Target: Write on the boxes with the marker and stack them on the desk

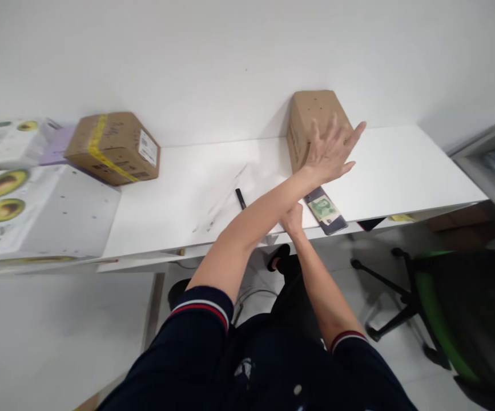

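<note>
Head view: a long white tabletop runs across in front of me, its back edge against the wall, with a black and green chair on the floor below its right end. An avocado-printed carton fills the tabletop's left part up to the front edge, and behind it, towards the back edge, sits a taped brown box. Right of the middle, a plain brown box stands near the back edge. The person's left arm crosses over the right, and the left hand is before the plain brown box, its fingers released and spread wide; I cannot tell whether they touch it. At the front edge, the right hand is curled in, partly behind the left forearm, and I can't tell whether it grasps anything. Just beside it lies a phone, its near end jutting past the front edge, bearing a green banknote. A black pen shows beyond the left forearm.
</note>
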Tool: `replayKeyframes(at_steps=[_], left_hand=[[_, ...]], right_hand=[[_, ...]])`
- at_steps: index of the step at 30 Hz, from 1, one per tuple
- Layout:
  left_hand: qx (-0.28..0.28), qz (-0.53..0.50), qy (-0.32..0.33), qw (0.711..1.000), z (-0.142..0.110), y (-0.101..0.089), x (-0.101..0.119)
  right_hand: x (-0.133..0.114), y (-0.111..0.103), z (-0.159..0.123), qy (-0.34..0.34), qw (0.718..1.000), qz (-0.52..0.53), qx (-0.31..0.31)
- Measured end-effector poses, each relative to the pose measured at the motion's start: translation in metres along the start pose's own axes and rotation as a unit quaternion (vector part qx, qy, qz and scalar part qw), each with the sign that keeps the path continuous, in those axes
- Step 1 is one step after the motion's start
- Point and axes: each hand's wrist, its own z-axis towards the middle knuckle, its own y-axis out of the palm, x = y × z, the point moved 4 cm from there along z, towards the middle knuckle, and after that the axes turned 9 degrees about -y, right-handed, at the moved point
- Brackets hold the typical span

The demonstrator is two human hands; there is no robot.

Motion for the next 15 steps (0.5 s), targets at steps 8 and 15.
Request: replayKeyframes(at_steps=[8,15], left_hand=[[0.009,-0.064,-0.124,0.990,0.038,0.022,-0.014],[0.092,-0.127,-0.212,0.965,0.001,-0.011,-0.092]], right_hand=[[0.007,-0.002,0.001,0.019,0.999,0.031,-0.012],[-0.001,0.001,-0.002,-0.023,0.996,0.075,0.033]])
